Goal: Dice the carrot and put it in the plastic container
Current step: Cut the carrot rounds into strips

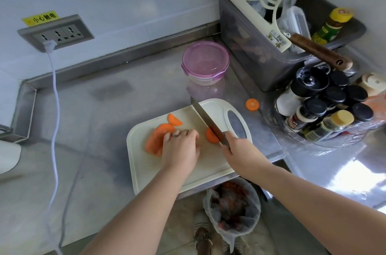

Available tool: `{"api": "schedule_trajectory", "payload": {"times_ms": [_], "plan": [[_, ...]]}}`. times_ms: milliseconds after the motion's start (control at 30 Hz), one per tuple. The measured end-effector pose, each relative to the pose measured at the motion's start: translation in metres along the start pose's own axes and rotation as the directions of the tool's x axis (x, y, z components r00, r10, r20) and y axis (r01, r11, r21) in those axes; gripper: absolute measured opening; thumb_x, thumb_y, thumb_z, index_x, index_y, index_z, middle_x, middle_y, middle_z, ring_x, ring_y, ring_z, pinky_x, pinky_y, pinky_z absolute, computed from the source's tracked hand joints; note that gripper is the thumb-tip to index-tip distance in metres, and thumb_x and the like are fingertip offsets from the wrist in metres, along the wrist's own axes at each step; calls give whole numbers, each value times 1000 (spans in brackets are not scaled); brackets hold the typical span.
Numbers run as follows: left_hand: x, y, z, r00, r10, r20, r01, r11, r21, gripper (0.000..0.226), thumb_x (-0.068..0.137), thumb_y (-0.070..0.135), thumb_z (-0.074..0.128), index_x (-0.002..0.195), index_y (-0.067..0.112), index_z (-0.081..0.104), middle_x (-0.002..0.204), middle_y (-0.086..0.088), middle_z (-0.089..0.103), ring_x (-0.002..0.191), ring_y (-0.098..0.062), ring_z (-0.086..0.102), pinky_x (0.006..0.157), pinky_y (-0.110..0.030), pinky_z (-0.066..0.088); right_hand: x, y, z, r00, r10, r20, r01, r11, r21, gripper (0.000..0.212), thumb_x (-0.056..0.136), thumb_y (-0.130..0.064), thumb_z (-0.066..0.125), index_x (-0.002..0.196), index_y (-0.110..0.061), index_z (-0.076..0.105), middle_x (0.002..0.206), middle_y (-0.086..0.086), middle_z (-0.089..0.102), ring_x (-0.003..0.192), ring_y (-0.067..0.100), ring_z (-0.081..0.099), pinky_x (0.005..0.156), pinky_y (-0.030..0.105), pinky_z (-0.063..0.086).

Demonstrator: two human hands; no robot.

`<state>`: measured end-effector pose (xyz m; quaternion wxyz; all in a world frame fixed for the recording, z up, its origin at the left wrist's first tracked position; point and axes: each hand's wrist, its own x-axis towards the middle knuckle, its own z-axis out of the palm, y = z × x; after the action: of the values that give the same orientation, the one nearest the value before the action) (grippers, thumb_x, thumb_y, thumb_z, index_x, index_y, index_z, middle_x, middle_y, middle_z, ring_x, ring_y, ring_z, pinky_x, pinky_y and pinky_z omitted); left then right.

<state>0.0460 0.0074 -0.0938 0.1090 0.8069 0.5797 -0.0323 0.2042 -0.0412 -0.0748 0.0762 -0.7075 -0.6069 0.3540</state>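
A white cutting board lies on the steel counter. On it my left hand presses curled fingers onto a stack of long carrot slices. A half-round slice lies behind them. My right hand grips the handle of a knife, whose blade points away over the board, above another carrot piece. A round carrot slice sits on the counter to the right of the board. The plastic container, with its purple lid on, stands behind the board.
A grey bin of utensils stands at the back right. A rack of spice bottles sits to the right. A waste bin with a bag is on the floor below the counter edge. A white cable runs from the wall socket.
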Motion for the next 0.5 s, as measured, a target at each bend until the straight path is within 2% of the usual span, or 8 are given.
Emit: {"api": "schedule_trajectory", "payload": {"times_ms": [100, 200, 233, 300, 400, 500], "plan": [[-10, -8, -2, 1000, 22, 0, -22, 999, 40, 21, 92, 36, 49, 113, 33, 55, 115, 13, 58, 111, -14, 47, 92, -29, 27, -3, 2, -1, 1000, -7, -6, 7, 1000, -1, 22, 103, -22, 31, 118, -13, 43, 64, -6, 45, 51, 7, 43, 44, 18, 27], [-16, -10, -5, 998, 53, -27, -52, 998, 47, 23, 91, 37, 50, 113, 33, 58, 115, 12, 56, 109, -15, 48, 93, -29, 27, -5, 3, -2, 999, -3, -36, 3, 1000, -9, 22, 102, -19, 33, 120, -14, 44, 64, -4, 48, 51, 10, 46, 45, 20, 31], [-15, -7, -8, 997, 48, -56, -48, 999, 1, 24, 91, 36, 52, 114, 31, 59, 115, 11, 57, 108, -16, 51, 92, -30, 30, -5, 4, -3, 999, -1, -42, 0, 1000, -17, 23, 101, -19, 34, 122, -15, 44, 65, -4, 49, 52, 11, 47, 46, 22, 33], [-7, 5, -14, 997, -50, -61, 36, 976, -216, 25, 92, 30, 55, 116, 25, 60, 117, 6, 60, 105, -17, 58, 86, -29, 39, -6, 4, -3, 999, 4, -43, -6, 999, -41, 24, 101, -18, 35, 124, -15, 43, 66, -5, 49, 53, 10, 48, 46, 22, 34], [9, 25, -14, 964, -227, 139, 266, 838, -476, 31, 92, 25, 59, 121, 13, 60, 117, -3, 65, 108, -20, 60, 84, -28, 45, -7, 4, 1, 999, 4, -35, -7, 997, -73, 24, 101, -18, 36, 124, -16, 43, 65, -7, 47, 53, 8, 48, 46, 19, 33], [14, 35, -8, 932, -285, 222, 361, 730, -580, 20, 90, 22, 59, 101, 7, 67, 100, -9, 71, 97, -26, 64, 78, -31, 48, -9, 4, 6, 999, 14, -31, -16, 997, -77, 23, 101, -17, 37, 123, -16, 42, 66, -5, 48, 53, 9, 48, 46, 19, 33]]}}
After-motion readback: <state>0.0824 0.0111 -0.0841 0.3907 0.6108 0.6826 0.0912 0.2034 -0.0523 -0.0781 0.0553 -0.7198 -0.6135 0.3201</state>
